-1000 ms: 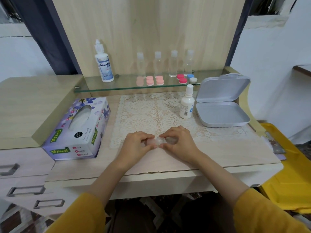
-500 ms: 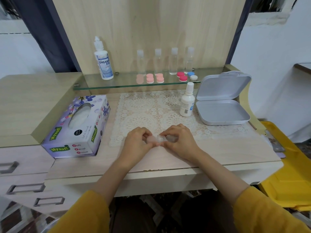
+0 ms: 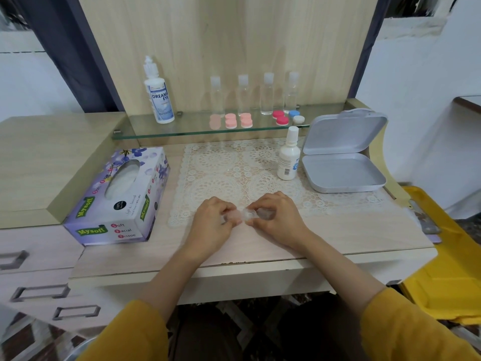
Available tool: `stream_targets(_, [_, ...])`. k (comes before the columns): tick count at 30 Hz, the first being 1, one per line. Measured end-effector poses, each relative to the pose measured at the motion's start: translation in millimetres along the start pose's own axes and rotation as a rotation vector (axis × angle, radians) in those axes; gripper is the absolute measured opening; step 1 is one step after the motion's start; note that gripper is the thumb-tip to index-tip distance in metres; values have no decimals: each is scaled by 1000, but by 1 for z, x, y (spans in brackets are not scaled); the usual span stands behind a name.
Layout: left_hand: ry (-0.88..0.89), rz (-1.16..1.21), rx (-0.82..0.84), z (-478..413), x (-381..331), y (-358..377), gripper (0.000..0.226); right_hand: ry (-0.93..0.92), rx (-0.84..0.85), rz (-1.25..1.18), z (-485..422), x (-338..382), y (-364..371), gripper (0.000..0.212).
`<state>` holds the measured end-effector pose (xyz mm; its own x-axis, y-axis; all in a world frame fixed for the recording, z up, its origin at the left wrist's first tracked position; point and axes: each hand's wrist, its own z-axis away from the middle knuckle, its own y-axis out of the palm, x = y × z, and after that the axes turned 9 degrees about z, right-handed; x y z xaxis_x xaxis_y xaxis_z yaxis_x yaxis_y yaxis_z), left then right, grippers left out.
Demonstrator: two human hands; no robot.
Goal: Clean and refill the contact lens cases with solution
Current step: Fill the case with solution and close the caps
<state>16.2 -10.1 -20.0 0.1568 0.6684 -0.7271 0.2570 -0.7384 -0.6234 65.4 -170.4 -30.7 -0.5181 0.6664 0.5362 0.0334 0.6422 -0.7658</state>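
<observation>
Two hands on one lens case (image 3: 246,214): left hand (image 3: 212,223) pinching pink end, right hand (image 3: 277,220) pinching clear end. Risk: slick case slips mid-twist, leftover solution wets lace mat (image 3: 221,168).

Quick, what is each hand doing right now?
Left hand: fingers curled, gripping the pink end of the contact lens case.
Right hand: gripping the same case's clear end.

I see a pale wood-grain surface (image 3: 338,238) under the fingers (image 3: 268,204), and a tall light wooden back panel (image 3: 234,35) rising beyond them, with a glass shelf (image 3: 195,131) fixed across its foot. Left of the fingers sits a drawer unit (image 3: 39,269) with metal handles. White walls (image 3: 429,100) stand to either side. Below them lies dark patterned floor (image 3: 234,313). The light is soft and even.
</observation>
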Motion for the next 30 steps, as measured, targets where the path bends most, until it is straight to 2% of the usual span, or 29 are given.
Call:
stream_targets(3, [56,16,104,0,1,-1,33,3,2,-4,0,0,0,23])
stream_targets(6, [-8,30,33,3,0,2,50,-11,-5,-15,1,0,0,25])
stream_targets(8, [-59,-7,-66,2,-1,4,44,-11,-2,-8,1,-1,-1,25])
stream_targets(11, [-71,-32,-106,2,1,6,32,-15,6,-6,0,0,-1,27])
stream_targets(14, [-36,5,-74,2,1,6,28,-9,16,-7,0,1,-1,31])
stream_targets(22, [92,41,119,-1,8,-2,25,-28,23,26,1,0,-2,22])
stream_targets(27, [103,35,109,1,9,-2,26,-33,33,49,2,0,-3,25])
stream_targets(30, [65,37,94,2,8,-3,29,-78,86,118,4,1,-5,39])
